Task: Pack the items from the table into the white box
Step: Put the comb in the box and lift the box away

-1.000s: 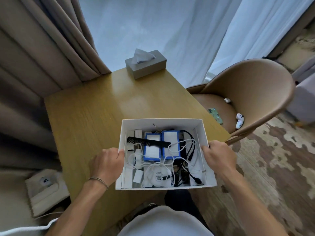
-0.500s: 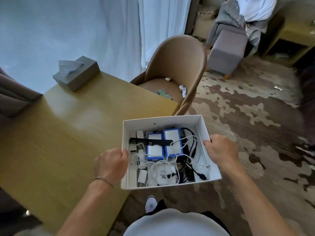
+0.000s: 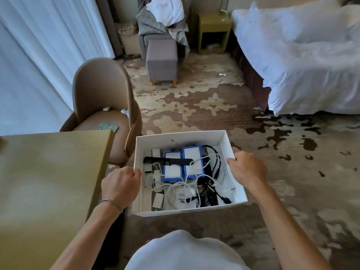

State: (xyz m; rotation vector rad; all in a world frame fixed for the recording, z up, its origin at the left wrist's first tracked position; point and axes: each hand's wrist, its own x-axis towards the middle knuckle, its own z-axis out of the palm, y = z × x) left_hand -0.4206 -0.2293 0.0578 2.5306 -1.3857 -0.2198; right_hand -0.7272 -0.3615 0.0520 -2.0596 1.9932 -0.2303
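Observation:
The white box (image 3: 179,135) hangs in the air over the carpet, right of the wooden table (image 3: 48,172). My left hand (image 3: 120,185) grips its left wall and my right hand (image 3: 248,169) grips its right wall. Inside lie a black comb (image 3: 167,161), two blue-edged white packs (image 3: 183,164), white cables (image 3: 175,187), black cables (image 3: 214,164) and small white adapters (image 3: 157,200).
A tan chair (image 3: 101,90) stands beyond the table's corner with a green card (image 3: 108,127) and small white items on its seat. A grey ottoman (image 3: 161,59) and a yellow nightstand (image 3: 213,30) stand at the back, a bed (image 3: 303,61) with white linen at right. Patterned carpet covers the floor.
The box has come off the table and swung right, held by both hands, and now hangs over the carpet. My view has turned right towards the bed.

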